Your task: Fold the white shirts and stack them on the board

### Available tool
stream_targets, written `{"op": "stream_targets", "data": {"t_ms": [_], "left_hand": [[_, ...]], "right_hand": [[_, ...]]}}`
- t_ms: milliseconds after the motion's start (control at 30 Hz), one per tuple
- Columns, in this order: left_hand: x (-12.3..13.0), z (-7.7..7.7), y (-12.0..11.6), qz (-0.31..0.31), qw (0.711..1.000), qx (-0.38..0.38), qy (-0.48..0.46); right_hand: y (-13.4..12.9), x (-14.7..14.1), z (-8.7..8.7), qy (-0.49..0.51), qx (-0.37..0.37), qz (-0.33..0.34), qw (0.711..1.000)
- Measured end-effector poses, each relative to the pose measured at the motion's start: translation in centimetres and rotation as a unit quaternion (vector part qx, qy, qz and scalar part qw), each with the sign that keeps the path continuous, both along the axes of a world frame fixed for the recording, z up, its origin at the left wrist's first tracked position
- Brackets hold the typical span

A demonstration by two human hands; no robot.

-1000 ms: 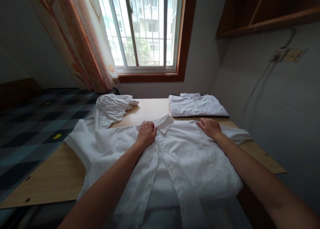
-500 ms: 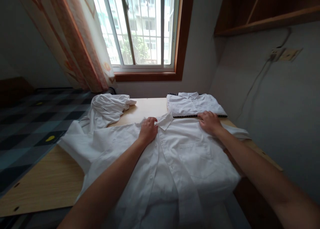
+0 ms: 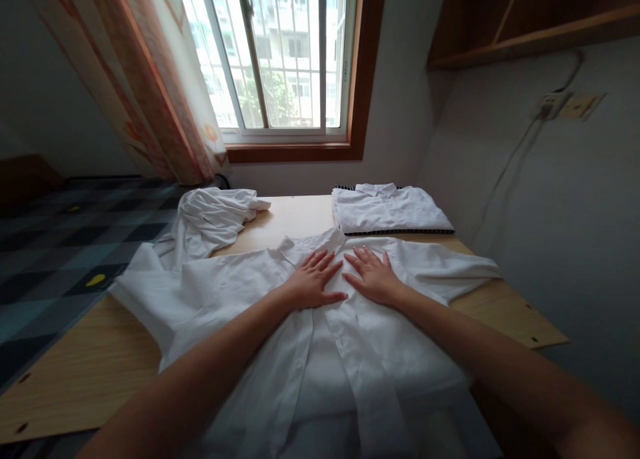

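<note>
A white button-front shirt (image 3: pixel 240 279) lies spread on a light wooden board (image 3: pixel 90 365), collar toward the window and sleeves out to both sides. Its lower part hangs over the near edge. Just below the collar, my left hand (image 3: pixel 316 280) rests flat on the fabric with fingers spread. Close to its right, without touching it, my right hand (image 3: pixel 371 275) also lies flat on the shirt, fingers apart. Neither hand grips anything.
Crumpled white cloth (image 3: pixel 215 219) lies at the board's far left. A folded white shirt (image 3: pixel 390 209) sits on a dark-edged item at the far right. A checked bed cover (image 3: pixel 65 245) is on the left, a wall on the right and a window (image 3: pixel 285 59) behind.
My right hand has moved left from the shirt's shoulder to its upper front. My left hand has let go beside the collar, shifted slightly down and right, and spread its fingers.
</note>
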State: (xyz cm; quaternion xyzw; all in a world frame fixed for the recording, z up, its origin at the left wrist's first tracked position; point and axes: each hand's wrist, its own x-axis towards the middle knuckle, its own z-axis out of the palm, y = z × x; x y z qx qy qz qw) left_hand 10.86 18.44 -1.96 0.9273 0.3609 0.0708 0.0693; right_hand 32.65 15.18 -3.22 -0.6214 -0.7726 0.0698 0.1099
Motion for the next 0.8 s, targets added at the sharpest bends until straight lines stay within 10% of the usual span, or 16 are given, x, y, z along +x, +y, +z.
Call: {"op": "stream_targets", "data": {"t_ms": [633, 800], "left_hand": [[-0.8, 1.7, 0.3, -0.013, 0.996, -0.061, 0.061], [-0.6, 2.6, 0.1, -0.013, 0.993, -0.082, 0.085]], "right_hand": [[1.5, 15.1, -1.6, -0.101, 0.015, -0.042, 0.994], [0.3, 11.7, 0.1, -0.127, 0.108, -0.093, 0.982]]}}
